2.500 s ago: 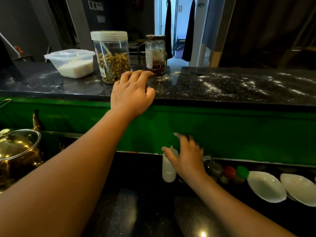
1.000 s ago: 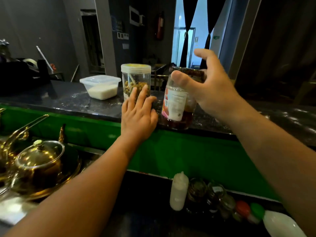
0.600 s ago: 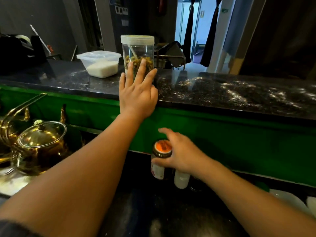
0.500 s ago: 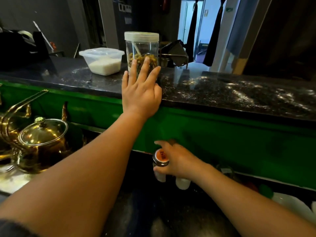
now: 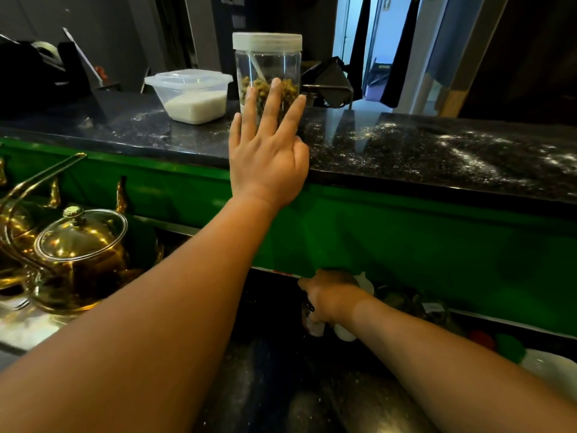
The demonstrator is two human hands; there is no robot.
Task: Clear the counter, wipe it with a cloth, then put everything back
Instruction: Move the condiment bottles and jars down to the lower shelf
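Far left of the tall jar and lower down sits a brass kettle. Just left of the jar, on the same dusty upper surface, is a lidded tub of white grains. It looks thin-walled and flexible, so I would lift it by both sides under the rim. The jar looks like clear plastic, part full of dried buds, light and smooth-sided, best taken round the body rather than by the lid. The left hand is in front of it, fingers straight and spread, holding nothing; I cannot tell whether they touch. Below and right of the jar, the right hand curls down over a small jar beside a squeeze bottle.
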